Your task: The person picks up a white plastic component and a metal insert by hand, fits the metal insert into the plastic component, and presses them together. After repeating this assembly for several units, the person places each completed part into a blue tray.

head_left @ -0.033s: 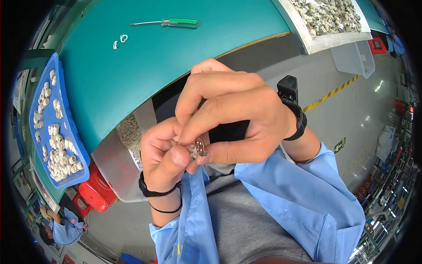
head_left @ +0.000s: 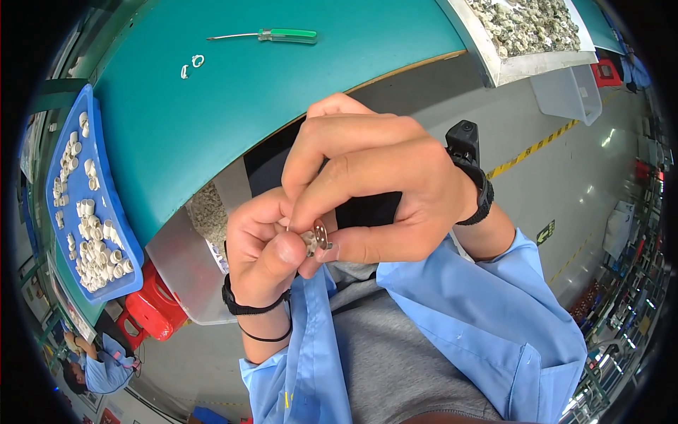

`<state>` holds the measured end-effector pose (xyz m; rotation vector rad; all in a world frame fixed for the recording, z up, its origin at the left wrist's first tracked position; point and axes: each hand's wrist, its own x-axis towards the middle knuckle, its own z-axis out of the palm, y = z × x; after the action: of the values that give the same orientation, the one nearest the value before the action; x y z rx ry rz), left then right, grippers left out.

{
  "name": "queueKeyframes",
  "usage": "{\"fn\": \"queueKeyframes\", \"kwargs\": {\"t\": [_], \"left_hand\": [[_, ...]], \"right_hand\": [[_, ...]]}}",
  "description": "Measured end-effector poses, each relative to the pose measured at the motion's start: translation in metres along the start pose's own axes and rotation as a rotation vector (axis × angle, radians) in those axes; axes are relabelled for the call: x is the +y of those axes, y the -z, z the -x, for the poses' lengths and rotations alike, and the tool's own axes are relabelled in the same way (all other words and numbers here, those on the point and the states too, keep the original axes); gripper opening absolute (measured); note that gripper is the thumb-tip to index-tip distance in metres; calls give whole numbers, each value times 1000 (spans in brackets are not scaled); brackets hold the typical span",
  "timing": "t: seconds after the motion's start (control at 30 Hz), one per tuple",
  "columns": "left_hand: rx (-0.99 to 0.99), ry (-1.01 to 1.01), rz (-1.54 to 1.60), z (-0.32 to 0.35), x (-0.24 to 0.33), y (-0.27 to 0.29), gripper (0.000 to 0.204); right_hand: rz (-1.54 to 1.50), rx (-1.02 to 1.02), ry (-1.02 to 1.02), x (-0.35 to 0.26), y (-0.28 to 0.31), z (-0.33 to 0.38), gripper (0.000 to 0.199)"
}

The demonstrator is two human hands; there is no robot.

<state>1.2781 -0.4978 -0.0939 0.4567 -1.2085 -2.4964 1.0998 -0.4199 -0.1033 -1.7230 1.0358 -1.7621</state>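
Note:
In front of my chest, both hands meet around one small part. My left hand (head_left: 258, 247) pinches its whitish body (head_left: 308, 242) between thumb and fingers, which partly cover it. A shiny round metal piece (head_left: 321, 234) with small holes sits at the body's right side. My right hand (head_left: 395, 184) is closed in from the right, its thumb against the metal piece and its index fingertip just above. How the two pieces join is hidden by the fingers.
On the green table (head_left: 212, 113) lie a green-handled screwdriver (head_left: 288, 35) and two small white rings (head_left: 198, 61). A blue tray (head_left: 134, 281) of white ring-shaped parts stands left. A metal tray (head_left: 505, 69) of small parts sits far right. Below are a clear bin (head_left: 176, 272) and red stool (head_left: 157, 304).

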Motion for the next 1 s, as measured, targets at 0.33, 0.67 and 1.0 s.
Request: {"fn": "queueKeyframes", "kwargs": {"t": [0.33, 0.67, 1.0], "left_hand": [[-183, 31, 12, -5, -7, 17, 42], [14, -256, -102, -6, -29, 22, 25], [159, -493, -740, 3, -24, 20, 47]], "right_hand": [[-93, -160, -40, 3, 9, -5, 23], [15, -62, -65, 10, 22, 1, 21], [40, 75, -147, 19, 7, 11, 23]]}}
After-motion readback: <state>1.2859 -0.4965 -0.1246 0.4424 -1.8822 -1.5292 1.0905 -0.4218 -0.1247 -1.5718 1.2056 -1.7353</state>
